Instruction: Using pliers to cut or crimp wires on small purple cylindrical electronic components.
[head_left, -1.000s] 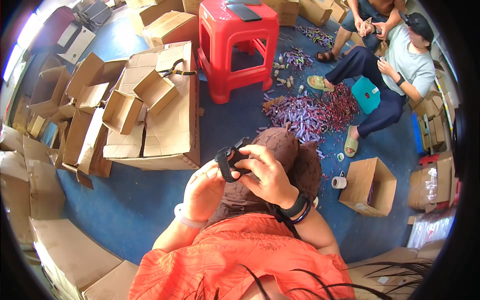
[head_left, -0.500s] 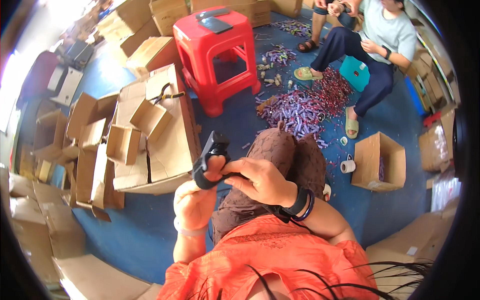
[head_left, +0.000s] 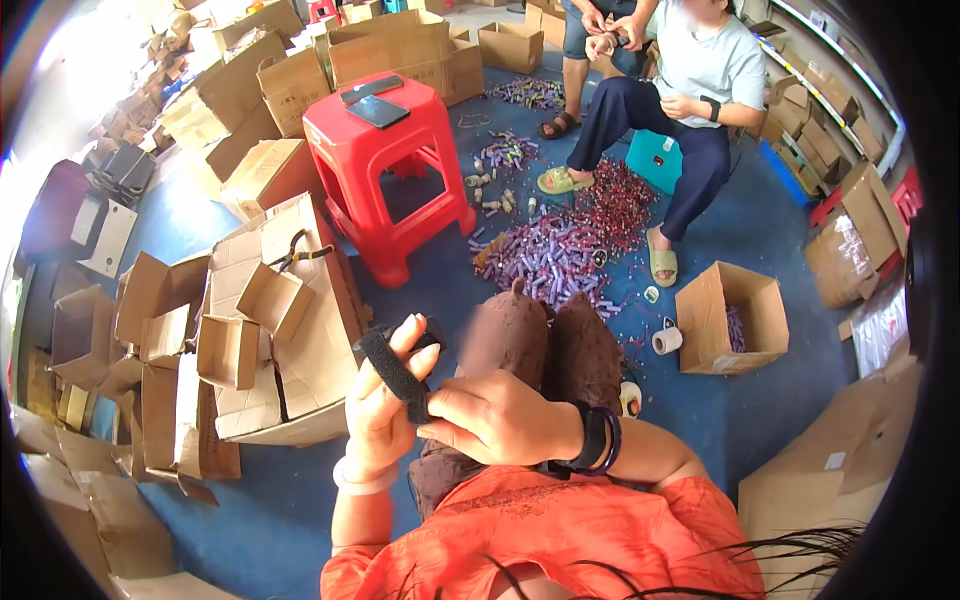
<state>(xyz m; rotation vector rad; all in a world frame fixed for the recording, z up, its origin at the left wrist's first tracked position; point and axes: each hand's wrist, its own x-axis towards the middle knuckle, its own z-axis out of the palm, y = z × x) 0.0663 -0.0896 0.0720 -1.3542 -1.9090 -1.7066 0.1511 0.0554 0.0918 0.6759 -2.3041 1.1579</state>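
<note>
A black strap (head_left: pixel 393 372) loops across the fingers of my left hand (head_left: pixel 378 428), which is raised in front of my lap. Its fingers stretch upward through the loop, and a dark block on the strap shows partly behind them. My right hand (head_left: pixel 505 418) pinches the lower end of the strap between thumb and fingers, close beside the left palm. A black band (head_left: pixel 592 432) and a dark bangle circle my right wrist; a pale band (head_left: pixel 365 478) is on my left.
A red stool (head_left: pixel 375 130) holds two phones. Left of it, pliers (head_left: pixel 300 250) and small open boxes lie on a large carton (head_left: pixel 320 350). Ahead, purple cylinders (head_left: pixel 550 255) are heaped on the floor near two people. An open carton (head_left: pixel 730 320) and a white roll (head_left: pixel 667 340) stand right.
My left hand has turned, its fingers now pointing up through the strap, and the dark block has gone mostly behind them. My right hand has moved slightly down. The view has shifted.
</note>
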